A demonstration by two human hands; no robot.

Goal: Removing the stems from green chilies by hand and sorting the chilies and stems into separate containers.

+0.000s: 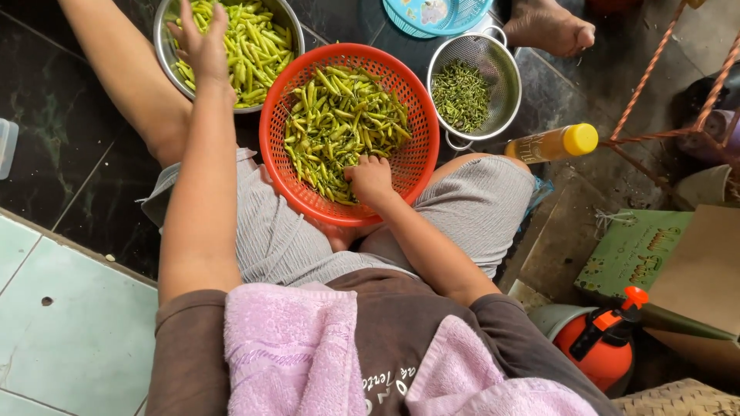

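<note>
Nearest me I see a pink towel over the shoulders. My right hand sits in the red basket on the lap, its grip curled onto the green chilies; I cannot tell if it pinches one. Beyond, my left hand hovers with fingers spread over the steel bowl of chilies. Right of the basket stand a colander of stems and a yellow-capped bottle; an orange sprayer sits near right.
</note>
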